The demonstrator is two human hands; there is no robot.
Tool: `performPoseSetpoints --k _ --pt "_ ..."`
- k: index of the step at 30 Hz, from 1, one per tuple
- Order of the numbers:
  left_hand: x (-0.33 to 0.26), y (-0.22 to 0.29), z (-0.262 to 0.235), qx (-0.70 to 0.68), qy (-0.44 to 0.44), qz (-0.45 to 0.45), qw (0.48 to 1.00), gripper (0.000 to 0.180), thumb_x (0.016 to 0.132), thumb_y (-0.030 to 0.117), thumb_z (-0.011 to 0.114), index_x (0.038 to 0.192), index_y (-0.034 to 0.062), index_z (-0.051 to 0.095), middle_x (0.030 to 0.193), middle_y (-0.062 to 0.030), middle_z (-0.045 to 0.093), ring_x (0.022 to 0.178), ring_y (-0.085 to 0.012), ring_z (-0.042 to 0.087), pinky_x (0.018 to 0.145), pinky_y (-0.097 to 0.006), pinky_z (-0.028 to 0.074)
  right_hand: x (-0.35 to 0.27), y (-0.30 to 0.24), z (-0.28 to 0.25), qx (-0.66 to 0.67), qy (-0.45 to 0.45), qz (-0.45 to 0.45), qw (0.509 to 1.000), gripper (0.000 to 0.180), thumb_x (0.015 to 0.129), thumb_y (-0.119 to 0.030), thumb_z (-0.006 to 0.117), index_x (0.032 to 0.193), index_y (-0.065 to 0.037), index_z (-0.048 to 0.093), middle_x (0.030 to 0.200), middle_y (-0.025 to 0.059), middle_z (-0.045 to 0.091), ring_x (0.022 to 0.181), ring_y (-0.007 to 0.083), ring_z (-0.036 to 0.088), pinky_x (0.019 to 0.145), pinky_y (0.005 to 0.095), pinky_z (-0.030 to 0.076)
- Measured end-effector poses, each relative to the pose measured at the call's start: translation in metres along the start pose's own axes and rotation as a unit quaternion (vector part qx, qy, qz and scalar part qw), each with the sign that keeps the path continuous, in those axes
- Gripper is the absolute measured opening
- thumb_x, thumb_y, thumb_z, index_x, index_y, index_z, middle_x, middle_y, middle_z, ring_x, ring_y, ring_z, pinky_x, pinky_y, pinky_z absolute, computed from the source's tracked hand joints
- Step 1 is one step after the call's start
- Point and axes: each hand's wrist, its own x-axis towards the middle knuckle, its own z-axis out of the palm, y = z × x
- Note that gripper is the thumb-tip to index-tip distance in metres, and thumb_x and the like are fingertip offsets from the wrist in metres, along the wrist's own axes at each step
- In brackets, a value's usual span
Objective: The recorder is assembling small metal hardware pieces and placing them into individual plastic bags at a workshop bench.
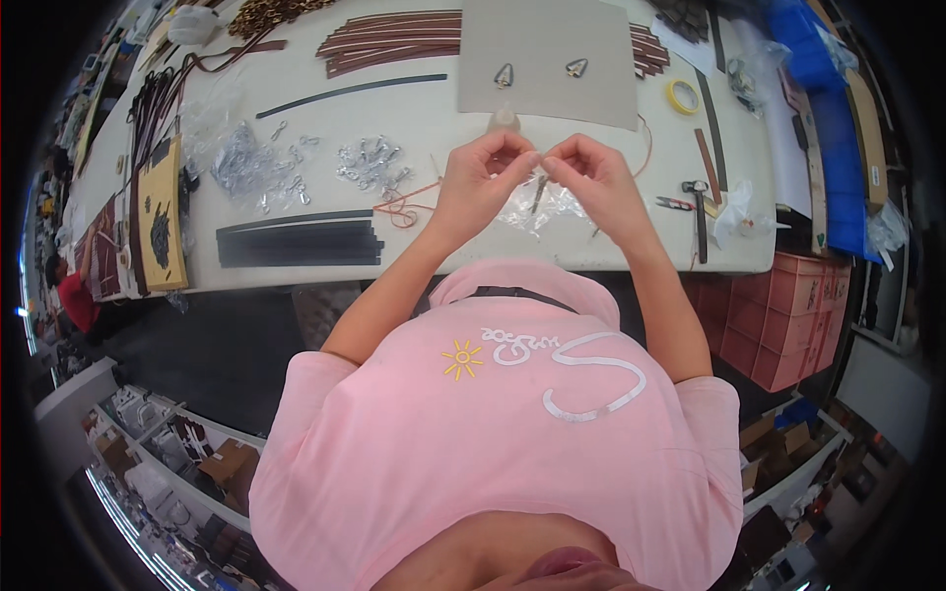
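The left hand (485, 187) and the right hand (603, 182) meet above the tabletop (296, 108), their fingertips touching or nearly so; each is narrow, thumb and forefinger pinched together, and whatever sits between the tips is too small to tell; a slim dark piece (538, 195) shows just below them, over a clear plastic sheet (522, 215), and I cannot tell whether it is gripped or only lies there.

Just beyond the left hand stands a small translucent bottle (504, 120); behind it a grey board (542, 34) carries two pointed metal pieces (505, 76), set apart from each other, with brown strips (389, 44) reaching out from either side of the board; a single dark strip (352, 96) lies nearer on the left; a loose pile of metal clasps (371, 163) sits left of the left hand, and more are in or beside a clear bag (241, 163) farther left; an orange cord (399, 209) curls near the left wrist, by a stack of black strips (301, 241).

To the right of the right hand lie snips (675, 204) with red handles, a hammer (701, 222) just beside them, and a yellow tape roll (672, 100) farther back.
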Motion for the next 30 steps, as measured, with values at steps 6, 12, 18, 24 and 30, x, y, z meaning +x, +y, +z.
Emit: performPoseSetpoints --k 6,12,18,24,30 --pt "-0.01 -0.094 0.03 0.115 -0.072 -0.164 0.977 0.025 0.096 0.022 0.068 0.109 0.0008 0.067 0.094 -0.0057 0.072 0.084 -0.0103 0.067 0.076 -0.025 0.053 -0.026 0.139 -0.014 -0.02 0.098 0.112 0.989 0.017 0.092 -0.018 0.069 0.095 -0.001 0.069 0.079 0.0021 0.068 0.07 0.0087 0.06 0.064 0.0245 0.049" --pt "-0.022 -0.139 0.034 0.228 -0.108 -0.218 0.943 0.029 0.096 0.024 0.066 0.115 0.0024 0.066 0.109 -0.0106 0.072 0.09 -0.0206 0.072 0.08 -0.032 0.056 -0.054 0.249 -0.125 0.13 0.391 0.176 0.894 0.019 0.095 -0.017 0.066 0.103 0.001 0.067 0.087 0.0059 0.068 0.075 0.0117 0.064 0.066 0.0244 0.053" --pt "-0.022 -0.172 0.051 0.288 -0.155 -0.217 0.92 0.03 0.094 0.021 0.067 0.117 0.0018 0.065 0.108 -0.0117 0.071 0.086 -0.0231 0.071 0.078 -0.033 0.056 -0.074 0.273 -0.143 -0.109 0.447 0.181 0.869 0.023 0.092 -0.018 0.067 0.106 0.0 0.065 0.092 0.0089 0.069 0.075 0.0186 0.066 0.068 0.0325 0.054" --pt "0.023 -0.182 0.096 0.45 -0.078 -0.105 0.884 0.05 0.087 0.023 0.071 0.132 0.0072 0.053 0.101 -0.0168 0.064 0.092 -0.0361 0.068 0.079 -0.044 0.055 -0.074 0.249 -0.087 -0.237 0.289 0.172 0.911 0.023 0.087 -0.02 0.072 0.103 -0.005 0.064 0.088 0.011 0.066 0.078 0.0293 0.065 0.072 0.0427 0.051" --pt "0.054 -0.214 0.102 0.498 -0.088 -0.121 0.854 0.049 0.083 0.018 0.073 0.125 0.0042 0.054 0.095 -0.0133 0.067 0.084 -0.0281 0.068 0.075 -0.041 0.055 -0.057 0.263 -0.08 -0.26 0.248 0.147 0.921 0.021 0.084 -0.021 0.074 0.091 -0.005 0.064 0.082 0.0115 0.068 0.078 0.0314 0.067 0.072 0.0441 0.051"
